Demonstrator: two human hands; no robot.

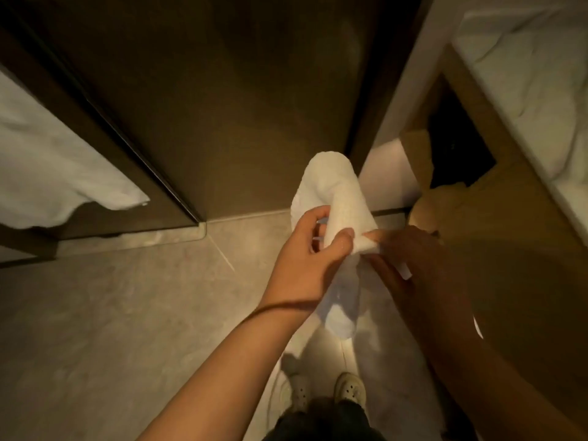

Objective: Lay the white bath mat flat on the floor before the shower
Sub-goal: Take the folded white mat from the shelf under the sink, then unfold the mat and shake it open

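Observation:
The white bath mat point(331, 192) hangs bunched and folded in the air between my hands, above the grey tiled floor point(121, 313). My left hand point(305, 259) pinches an upper fold of it between thumb and fingers. My right hand point(413, 268), in shadow, grips the mat's edge from the right side. A lower fold of the mat droops below my hands toward my feet. The dark shower floor point(241, 106) lies straight ahead, past a raised threshold point(248, 216).
A dark glass shower door point(105, 128) stands at the left, with white cloth point(47, 173) seen behind it. A wooden unit point(496, 198) with white linen on top stands at the right. My two light shoes point(324, 391) stand on the floor below.

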